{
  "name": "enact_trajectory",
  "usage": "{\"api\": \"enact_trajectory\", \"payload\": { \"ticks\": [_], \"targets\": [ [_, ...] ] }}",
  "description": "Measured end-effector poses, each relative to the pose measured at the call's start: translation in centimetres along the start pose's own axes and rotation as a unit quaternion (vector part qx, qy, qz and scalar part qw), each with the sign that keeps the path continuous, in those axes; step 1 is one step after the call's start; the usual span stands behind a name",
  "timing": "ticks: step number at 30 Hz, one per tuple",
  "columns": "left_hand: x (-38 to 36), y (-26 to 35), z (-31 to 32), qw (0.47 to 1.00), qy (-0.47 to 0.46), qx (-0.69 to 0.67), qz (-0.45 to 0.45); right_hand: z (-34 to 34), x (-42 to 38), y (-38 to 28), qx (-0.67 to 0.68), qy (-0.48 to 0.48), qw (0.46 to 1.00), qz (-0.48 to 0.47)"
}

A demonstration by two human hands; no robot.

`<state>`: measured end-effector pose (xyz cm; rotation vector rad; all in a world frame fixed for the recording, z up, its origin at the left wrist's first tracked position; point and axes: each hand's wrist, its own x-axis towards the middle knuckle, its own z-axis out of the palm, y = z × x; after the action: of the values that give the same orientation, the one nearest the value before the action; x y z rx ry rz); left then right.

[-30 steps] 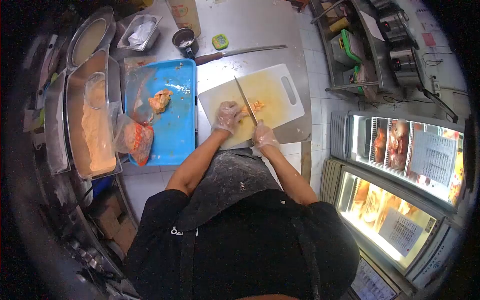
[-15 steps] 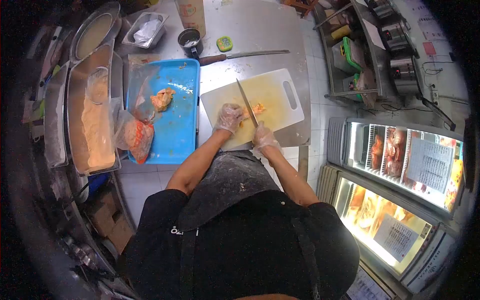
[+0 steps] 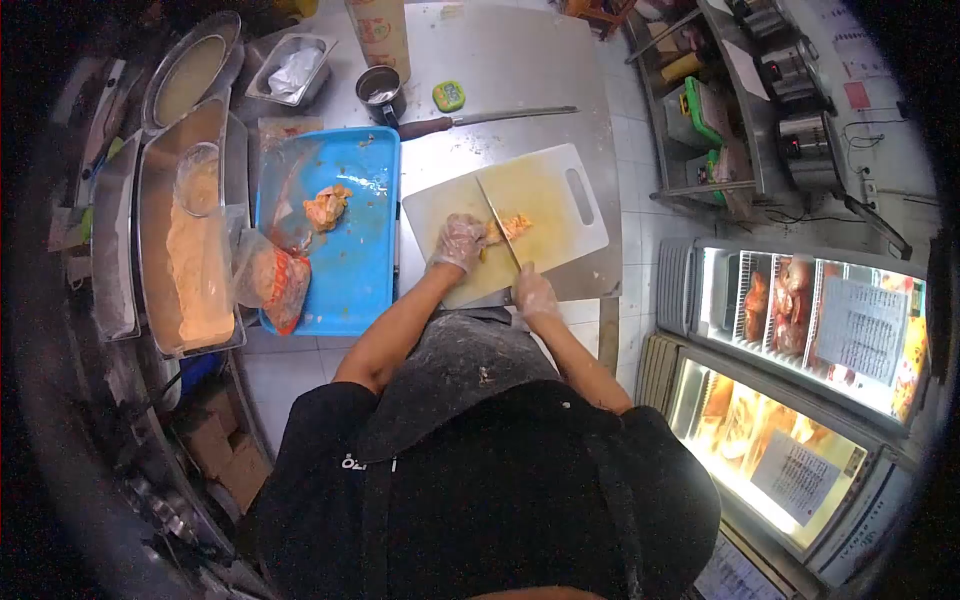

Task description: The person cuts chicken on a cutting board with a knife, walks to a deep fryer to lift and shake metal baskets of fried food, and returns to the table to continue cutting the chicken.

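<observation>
On the white cutting board (image 3: 588, 236) lies a small pile of orange-yellow meat (image 3: 517, 227). My left hand (image 3: 461, 242), in a clear plastic glove, is closed on the meat's left end. My right hand (image 3: 533, 292), gloved too, grips the handle of a long knife (image 3: 497, 218), whose blade crosses the meat and points away from me. Left of the board, a blue tray (image 3: 350, 280) holds another lump of meat (image 3: 327, 208). A plastic bag with orange contents (image 3: 280, 284) rests on the tray's left edge.
A long sharpening rod (image 3: 515, 115), a green timer (image 3: 448, 96) and a metal cup (image 3: 381, 92) sit beyond the board. At left stand a tub of orange powder (image 3: 197, 270) and a small metal pan (image 3: 290, 70). Lit display fridges (image 3: 810, 320) are at right.
The knife has shifted slightly right and towards me, its blade now across the meat. My right hand has moved a little with it. My left hand stays nearly in place.
</observation>
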<state>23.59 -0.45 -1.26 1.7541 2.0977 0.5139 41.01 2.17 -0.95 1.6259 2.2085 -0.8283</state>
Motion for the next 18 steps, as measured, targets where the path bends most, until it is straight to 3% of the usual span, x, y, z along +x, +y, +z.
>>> {"api": "enact_trajectory", "payload": {
  "ticks": [3, 5, 6, 9, 11, 13, 16, 18],
  "targets": [
    [0.0, -0.5, 0.5, 0.998, 0.041, -0.04, -0.007, 0.7, 1.1, 1.7, -0.045, -0.016, 0.999, 0.001],
    [-0.6, -0.5, 1.2, 0.996, 0.061, -0.066, -0.01, 2.4, 4.2, 3.2, -0.033, 0.109, 0.982, -0.148],
    [-0.8, -0.7, 1.6, 0.995, 0.076, -0.071, -0.009, 1.7, 3.7, 2.4, -0.028, 0.112, 0.983, -0.145],
    [0.1, -0.3, 0.4, 0.993, 0.081, -0.09, -0.004, -2.8, 2.0, -1.2, 0.093, 0.046, 0.995, -0.003],
    [-0.1, -0.6, 1.0, 0.992, 0.062, -0.108, -0.018, -2.6, 0.6, -1.7, 0.019, 0.058, 0.997, -0.049],
    [-0.2, -1.5, 2.5, 0.982, 0.136, -0.129, -0.002, -1.6, 0.1, -1.5, 0.023, 0.032, 0.998, -0.054],
    [0.0, -1.7, 3.1, 0.983, 0.127, -0.136, 0.003, 0.2, 0.1, -0.9, 0.088, -0.009, 0.996, -0.025],
    [0.3, -1.6, 2.6, 0.986, 0.099, -0.131, -0.004, 0.2, 0.0, -1.1, -0.026, -0.011, 0.998, -0.054]
  ]
}}
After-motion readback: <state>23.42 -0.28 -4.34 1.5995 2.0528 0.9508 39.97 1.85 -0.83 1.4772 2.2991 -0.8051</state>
